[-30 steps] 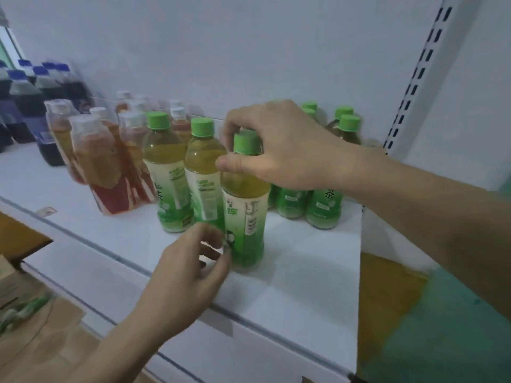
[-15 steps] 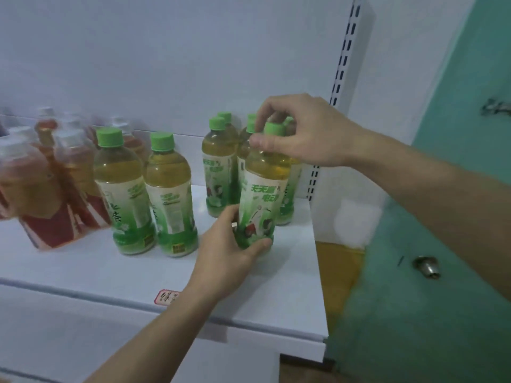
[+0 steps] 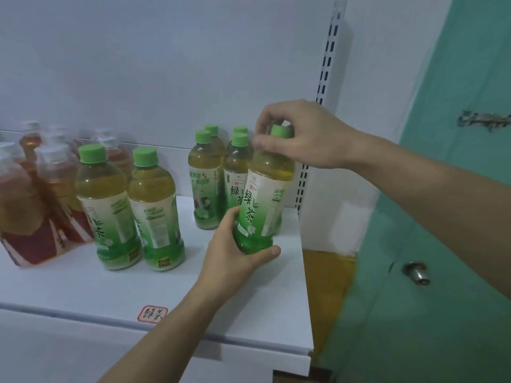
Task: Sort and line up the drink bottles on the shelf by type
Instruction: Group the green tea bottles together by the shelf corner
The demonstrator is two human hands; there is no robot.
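A green-tea bottle (image 3: 265,194) with a green cap stands near the right end of the white shelf (image 3: 116,288). My right hand (image 3: 301,134) pinches its cap from above. My left hand (image 3: 235,258) grips its base from the front left. Behind it stand several more green-tea bottles (image 3: 206,183) in a cluster. Two green-tea bottles (image 3: 109,208) (image 3: 154,211) stand side by side further left. Red-tea bottles (image 3: 41,205) with white caps fill the shelf's left end.
A small red-bordered label (image 3: 152,314) is stuck near the shelf's front edge. The slotted upright (image 3: 325,64) marks the shelf's right end. A green door (image 3: 442,217) with a metal knob (image 3: 416,272) is at the right.
The held bottle has moved right, away from the pair, to the cluster at the shelf's right end. It has turned so its front label faces me. The camera has swung right.
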